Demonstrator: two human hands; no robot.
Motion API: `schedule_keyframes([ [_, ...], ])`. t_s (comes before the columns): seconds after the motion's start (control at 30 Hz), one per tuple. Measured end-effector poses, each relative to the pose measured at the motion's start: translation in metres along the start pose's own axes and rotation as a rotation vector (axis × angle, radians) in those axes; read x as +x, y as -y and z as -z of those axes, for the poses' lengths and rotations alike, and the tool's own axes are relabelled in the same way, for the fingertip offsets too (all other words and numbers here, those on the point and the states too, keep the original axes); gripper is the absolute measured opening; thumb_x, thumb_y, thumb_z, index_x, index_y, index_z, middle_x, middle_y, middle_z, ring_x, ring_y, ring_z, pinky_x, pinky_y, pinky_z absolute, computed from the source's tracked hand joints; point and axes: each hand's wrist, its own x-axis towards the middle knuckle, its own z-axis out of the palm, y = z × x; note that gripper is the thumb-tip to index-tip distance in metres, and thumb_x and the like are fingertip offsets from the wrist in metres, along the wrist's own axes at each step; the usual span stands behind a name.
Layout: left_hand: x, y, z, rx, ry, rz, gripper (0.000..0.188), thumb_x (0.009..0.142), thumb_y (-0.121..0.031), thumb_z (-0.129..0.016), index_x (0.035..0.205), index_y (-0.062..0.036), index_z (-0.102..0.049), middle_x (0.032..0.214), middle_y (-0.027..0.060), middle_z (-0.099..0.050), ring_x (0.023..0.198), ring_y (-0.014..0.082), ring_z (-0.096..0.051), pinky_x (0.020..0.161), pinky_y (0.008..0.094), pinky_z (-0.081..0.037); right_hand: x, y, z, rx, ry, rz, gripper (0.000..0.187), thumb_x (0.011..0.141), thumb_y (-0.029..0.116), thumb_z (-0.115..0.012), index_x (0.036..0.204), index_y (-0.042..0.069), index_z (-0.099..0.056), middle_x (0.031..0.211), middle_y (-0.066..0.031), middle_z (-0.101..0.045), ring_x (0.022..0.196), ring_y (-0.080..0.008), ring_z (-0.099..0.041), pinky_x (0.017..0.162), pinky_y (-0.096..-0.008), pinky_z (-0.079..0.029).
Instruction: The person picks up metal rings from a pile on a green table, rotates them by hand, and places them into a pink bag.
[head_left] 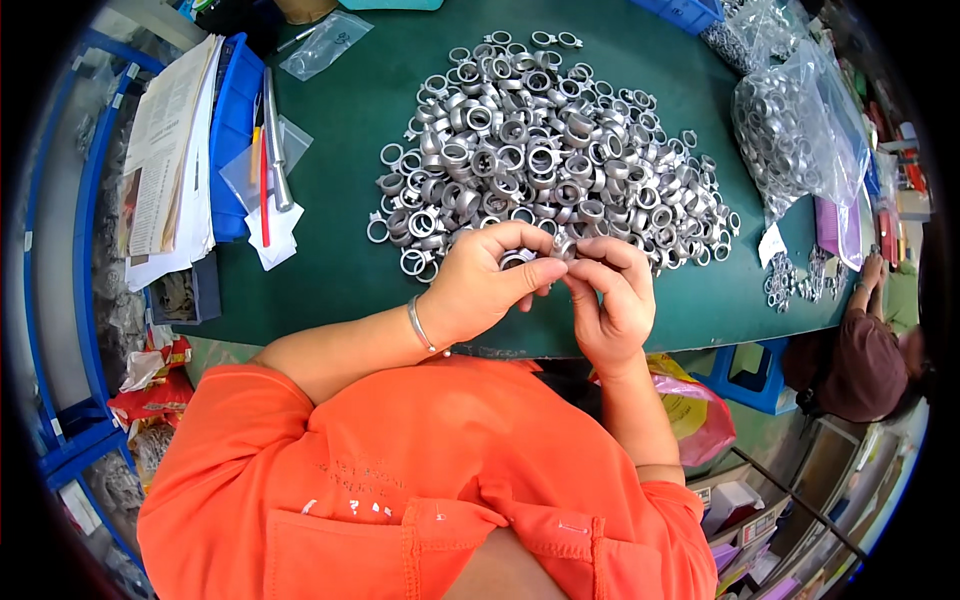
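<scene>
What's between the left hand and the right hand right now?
In the head view, a silvery metal piece is held between the left hand and the right hand, partly covered by both.

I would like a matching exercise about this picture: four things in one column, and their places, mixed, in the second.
Things
1. Heap of metal rings
2. Bracelet
3. Filled clear bag
4. Single metal piece

Places
A. At the right part of the green table
B. At the fingertips of the left hand and right hand
C. Around the left wrist
D. In the middle of the table, beyond the hands

Pairs: 1-D, 2-C, 3-A, 4-B
</scene>
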Motion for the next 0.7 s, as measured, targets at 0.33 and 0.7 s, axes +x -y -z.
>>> schedule_keyframes([
  [0.33, 0.000, 0.005, 0.003, 0.438, 0.087, -0.528, 0.011, 0.078, 0.002, -0.063, 0.088, -0.0010, -0.060, 0.086, 0.0044, -0.056, 0.074, 0.0106, -0.055, 0.064, 0.0228, -0.046, -0.006, 0.005, 0.005, 0.879, 0.037, -0.724, 0.015, 0.091, 0.006, -0.050, 0.101, -0.004, -0.055, 0.080, -0.0068, -0.059, 0.067, -0.0111, -0.056, 0.063, -0.0228, -0.047],
  [0.7, -0.002, -0.005, 0.006, -0.580, 0.139, 0.492, 0.025, 0.094, -0.028, -0.042, 0.091, -0.0057, -0.054, 0.081, 0.0078, -0.058, 0.062, 0.0149, -0.056, 0.037, 0.0218, -0.037, -0.001, 0.012, 0.003, 0.428, 0.062, -0.101, 0.021, 0.069, -0.015, -0.056, 0.086, -0.001, -0.058, 0.101, -0.0166, -0.060, 0.088, -0.0259, -0.060, 0.077, -0.0334, -0.048],
])
